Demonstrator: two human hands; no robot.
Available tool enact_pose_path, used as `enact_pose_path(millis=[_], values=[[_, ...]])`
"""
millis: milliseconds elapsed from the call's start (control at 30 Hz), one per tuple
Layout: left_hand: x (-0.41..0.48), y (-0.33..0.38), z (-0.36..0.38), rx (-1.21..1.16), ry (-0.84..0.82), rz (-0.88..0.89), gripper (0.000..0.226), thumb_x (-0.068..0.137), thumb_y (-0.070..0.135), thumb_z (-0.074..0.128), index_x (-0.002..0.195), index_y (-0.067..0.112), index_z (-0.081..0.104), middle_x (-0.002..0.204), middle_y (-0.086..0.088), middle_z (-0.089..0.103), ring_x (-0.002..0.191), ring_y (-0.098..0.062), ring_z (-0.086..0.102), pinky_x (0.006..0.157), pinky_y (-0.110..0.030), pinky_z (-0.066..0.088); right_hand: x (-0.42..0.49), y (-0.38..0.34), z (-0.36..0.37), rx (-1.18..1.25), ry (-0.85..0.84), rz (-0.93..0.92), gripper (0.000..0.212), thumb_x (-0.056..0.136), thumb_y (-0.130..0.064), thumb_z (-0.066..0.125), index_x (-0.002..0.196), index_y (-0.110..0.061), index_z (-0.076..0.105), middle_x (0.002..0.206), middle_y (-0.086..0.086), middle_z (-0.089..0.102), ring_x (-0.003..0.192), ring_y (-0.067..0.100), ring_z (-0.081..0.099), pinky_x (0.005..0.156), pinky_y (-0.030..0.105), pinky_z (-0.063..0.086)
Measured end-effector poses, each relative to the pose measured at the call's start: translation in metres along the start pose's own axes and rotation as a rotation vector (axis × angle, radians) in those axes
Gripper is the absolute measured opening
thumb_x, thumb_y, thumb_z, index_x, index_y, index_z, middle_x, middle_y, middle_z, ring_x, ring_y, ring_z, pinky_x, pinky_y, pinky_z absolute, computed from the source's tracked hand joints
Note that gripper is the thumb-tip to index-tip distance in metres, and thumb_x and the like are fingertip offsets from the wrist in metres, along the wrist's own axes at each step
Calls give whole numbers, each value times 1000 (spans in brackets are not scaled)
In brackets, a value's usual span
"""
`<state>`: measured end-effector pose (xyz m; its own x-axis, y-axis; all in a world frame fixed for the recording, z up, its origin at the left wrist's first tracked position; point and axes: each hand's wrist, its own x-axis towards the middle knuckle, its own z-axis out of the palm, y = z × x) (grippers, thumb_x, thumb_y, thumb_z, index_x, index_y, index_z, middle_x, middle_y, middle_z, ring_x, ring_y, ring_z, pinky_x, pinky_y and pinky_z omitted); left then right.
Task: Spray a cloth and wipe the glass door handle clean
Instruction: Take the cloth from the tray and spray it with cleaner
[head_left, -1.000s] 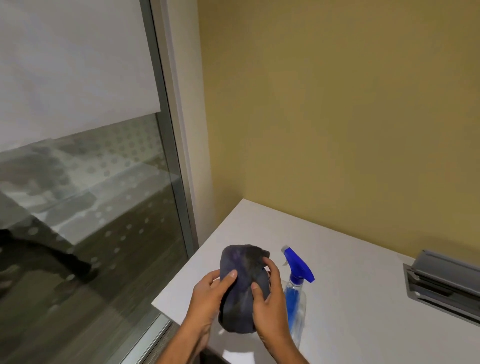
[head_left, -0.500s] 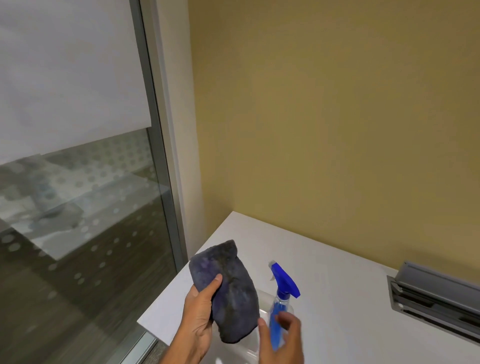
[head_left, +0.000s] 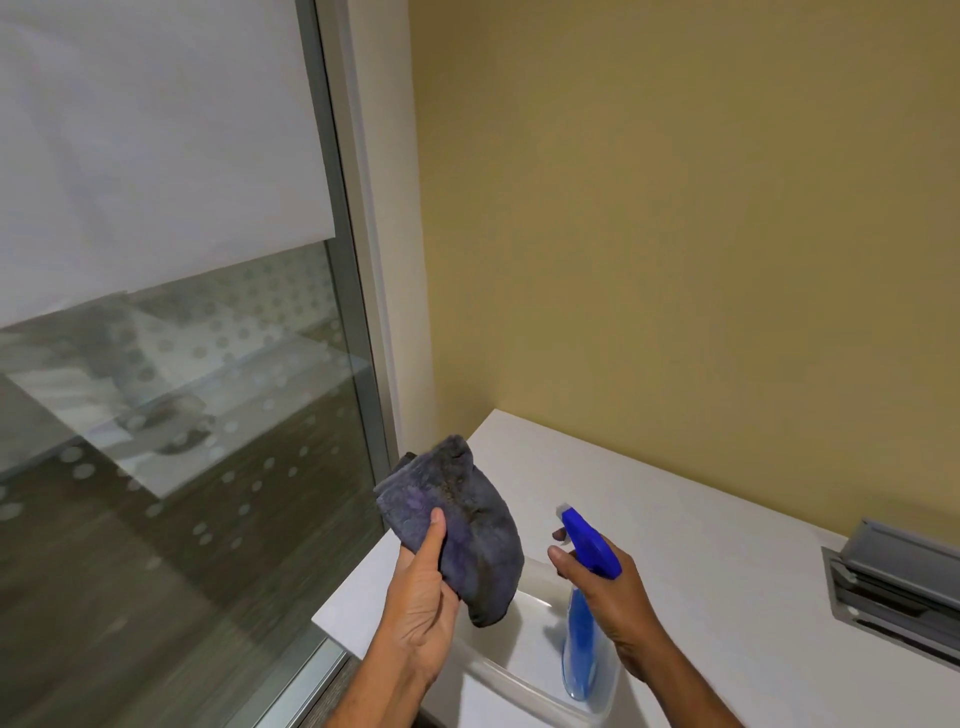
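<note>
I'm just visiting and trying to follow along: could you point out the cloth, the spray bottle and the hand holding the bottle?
Cloth (head_left: 467, 525): head view, middle of the dark fabric.
Spray bottle (head_left: 587, 543): head view, blue trigger head.
Right hand (head_left: 615, 603): head view, back of the hand.

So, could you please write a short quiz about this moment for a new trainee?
1. True or false: the left hand holds the dark purple cloth above the white table.
2. Which way does the nozzle of the blue spray bottle in the right hand point?
A. at the yellow wall
B. toward the cloth
C. at the grey cable box
3. Fill in: the door handle to be wiped is ____ in this view.

Key:
1. True.
2. B.
3. Not visible; only the glass panel and its frame show.
</note>
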<state>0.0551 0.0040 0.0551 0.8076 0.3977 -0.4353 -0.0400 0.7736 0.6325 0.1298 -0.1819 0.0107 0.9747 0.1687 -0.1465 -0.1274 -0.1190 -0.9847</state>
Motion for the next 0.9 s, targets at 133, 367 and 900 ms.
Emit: enact_pose_path(millis=[133,367,900], values=[[-3,11,1,-15,-56,40,44,95,26,67,139,17,63,128,-9,76,123,-27,69,116,-48,46,-6,-7,3,-8,49,-17,8,85,-31,77,91,-34,72,88,-6,74,92,22,68,77,33,55],[-6,23,20,106,-78,123,35,91,31,71,125,23,70,116,-2,81,114,-22,73,92,-37,58,-28,-74,15,-76,-155,-179,20,89,-30,72,105,-20,68,92,-1,70,81,10,64,62,15,55],[-21,43,40,-73,-156,197,46,92,27,69,137,17,64,126,-9,77,111,-20,77,97,-41,57,-56,-103,19,-191,-312,-379,8,89,-30,72,89,-27,65,80,-6,63,70,5,57,65,12,48]])
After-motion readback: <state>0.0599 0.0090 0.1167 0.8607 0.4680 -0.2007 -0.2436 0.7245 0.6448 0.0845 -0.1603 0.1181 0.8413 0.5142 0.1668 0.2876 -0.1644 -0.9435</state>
